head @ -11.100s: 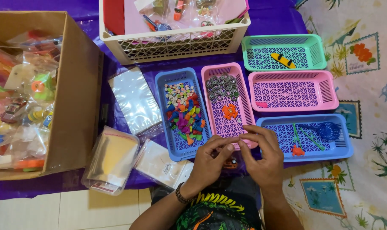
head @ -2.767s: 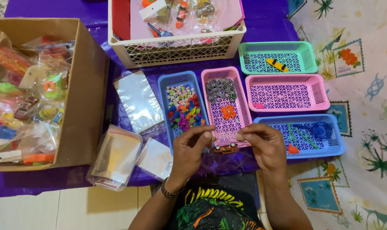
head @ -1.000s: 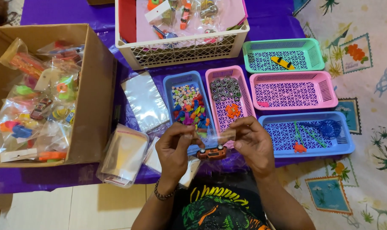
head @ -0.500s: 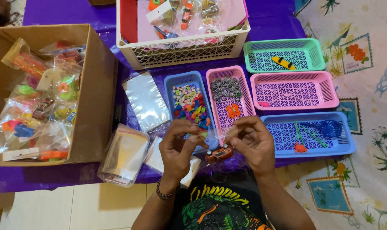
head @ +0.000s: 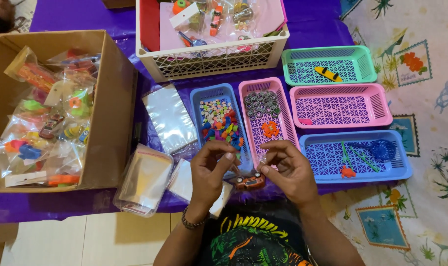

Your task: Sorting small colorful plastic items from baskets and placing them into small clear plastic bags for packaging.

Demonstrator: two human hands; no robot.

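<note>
Both hands pinch a clear plastic bag (head: 243,165) by its top, left hand (head: 210,170) and right hand (head: 290,170); the small orange toy car (head: 249,182) hangs just below the fingertips.

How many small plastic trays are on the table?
5: blue tray and pink tray side by side, green tray top right, pink tray below it, blue tray lowest.

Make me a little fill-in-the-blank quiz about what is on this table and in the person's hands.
1. The left hand and right hand hold a clear bag with a small toy ____ hanging inside.
2. The yellow piece lies in the ____ tray.
3. The filled packets sit in a ____ box.

Missing words: car; green; cardboard
</note>
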